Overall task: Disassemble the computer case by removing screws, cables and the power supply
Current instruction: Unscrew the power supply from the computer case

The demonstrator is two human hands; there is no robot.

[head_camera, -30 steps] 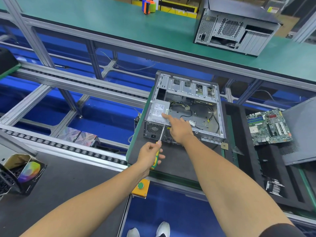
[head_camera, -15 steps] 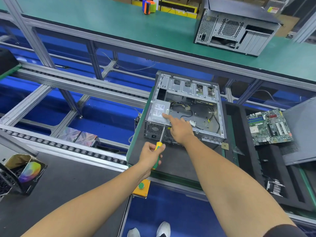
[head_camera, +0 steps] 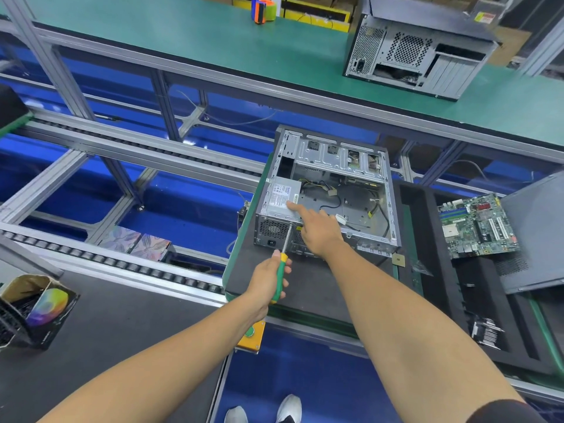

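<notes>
An open grey computer case (head_camera: pixel 386 190) lies on a black mat, its inside facing up. The silver power supply (head_camera: pixel 279 198) with a white label sits in its near left corner, and loose cables (head_camera: pixel 328 193) trail across the case floor. My left hand (head_camera: pixel 268 279) grips a green and yellow screwdriver (head_camera: pixel 280 271), whose shaft tip meets the case's rear panel just below the power supply. My right hand (head_camera: pixel 317 227) rests on the case's near edge, its index finger stretched out and touching the power supply's top.
A green motherboard (head_camera: pixel 476 225) and a grey side panel (head_camera: pixel 537 239) lie to the right. Another case (head_camera: pixel 418 47) stands on the far green bench. Roller conveyor rails (head_camera: pixel 122 261) run on the left, and a cardboard box (head_camera: pixel 33 306) sits at lower left.
My left hand has shifted slightly on the screwdriver handle, with the tip staying at the rear panel. My right hand keeps its finger on the power supply.
</notes>
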